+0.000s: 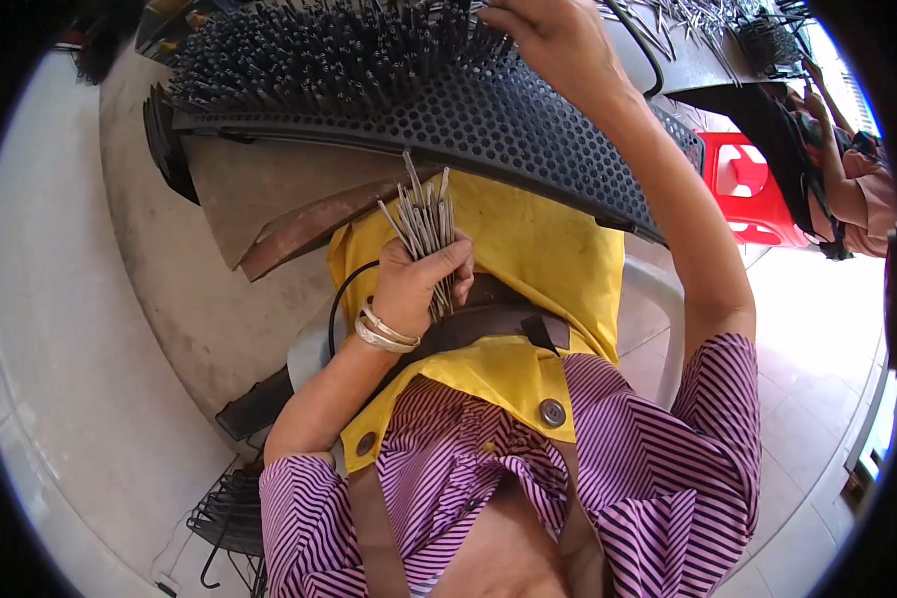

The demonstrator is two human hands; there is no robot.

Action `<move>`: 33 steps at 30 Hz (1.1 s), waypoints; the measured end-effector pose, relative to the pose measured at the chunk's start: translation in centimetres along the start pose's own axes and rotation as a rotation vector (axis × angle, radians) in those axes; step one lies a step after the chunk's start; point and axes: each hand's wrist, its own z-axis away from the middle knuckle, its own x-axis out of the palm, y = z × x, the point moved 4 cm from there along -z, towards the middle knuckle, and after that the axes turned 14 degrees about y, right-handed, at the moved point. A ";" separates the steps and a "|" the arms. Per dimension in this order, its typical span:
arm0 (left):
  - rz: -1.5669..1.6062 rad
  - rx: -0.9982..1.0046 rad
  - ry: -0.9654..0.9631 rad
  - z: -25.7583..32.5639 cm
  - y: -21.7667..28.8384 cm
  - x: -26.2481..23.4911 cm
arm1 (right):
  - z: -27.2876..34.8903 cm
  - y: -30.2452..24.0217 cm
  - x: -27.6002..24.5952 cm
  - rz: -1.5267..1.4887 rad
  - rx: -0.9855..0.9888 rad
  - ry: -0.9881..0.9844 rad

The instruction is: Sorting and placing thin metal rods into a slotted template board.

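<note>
My left hand (423,269) is closed around a bundle of thin grey metal rods (426,214), held upright over my lap with their tips fanning out at the top. My right hand (553,35) reaches across to the far side of a black perforated rack (528,135). Its fingers are bent together beside the standing rods; what they pinch is too small to tell. Many dark rods (319,60) stand close together in the rack's holes, filling its left and middle part. Bare holes show at the near edge and right side.
A yellow apron (558,249) covers my lap below the rack. At the right, a red plastic stool (742,189) stands near another person (847,189). More loose rods (692,25) lie on a table at the back right. A black wire rack (231,513) is at lower left.
</note>
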 end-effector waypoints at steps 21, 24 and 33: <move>0.081 -0.089 -0.158 0.1 0.6 0.3 | 2.6 -3.3 0.9 0.090 0.217 -0.339; 0.071 -0.068 -0.161 0.1 0.7 0.4 | 8.1 -5.3 -0.3 -0.370 0.616 -0.502; -0.042 0.059 -0.161 0.7 0.9 1.2 | 13.2 -8.1 -0.3 -0.782 1.102 -0.395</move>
